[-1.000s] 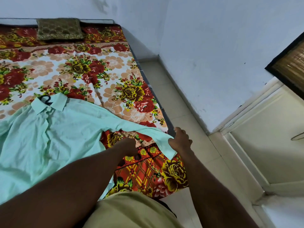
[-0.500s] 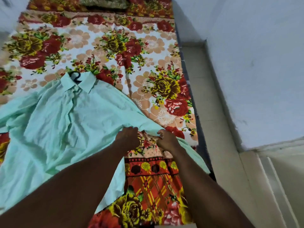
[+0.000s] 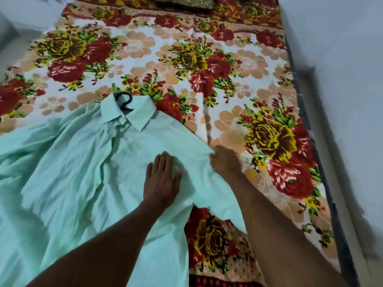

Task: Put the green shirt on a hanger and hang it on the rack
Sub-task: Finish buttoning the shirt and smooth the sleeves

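The green shirt (image 3: 83, 172) is lying front-up on the bed (image 3: 228, 59), spreading over the near left part of the flowered sheet, with its collar (image 3: 128, 112) pointing toward the far end. The black hook of a hanger (image 3: 124, 101) is sticking out of the collar opening and resting on the fabric there; the rest of the hanger is hidden inside the shirt.

The left hand (image 3: 161, 179) is lying flat on the chest of the shirt, palm down, with its fingers straight and close together, pressing the cloth against the bed. The right hand (image 3: 226, 162) is sitting just beside it at the shirt's right edge, near the shoulder. Its fingers are curling around the edge of the fabric and gripping it, though motion is blurring the hand and the exact hold is hard to make out.

A dark patterned pillow (image 3: 182, 2) is lying at the far end of the bed. A pale wall (image 3: 342, 59) is running along the bed's right side.
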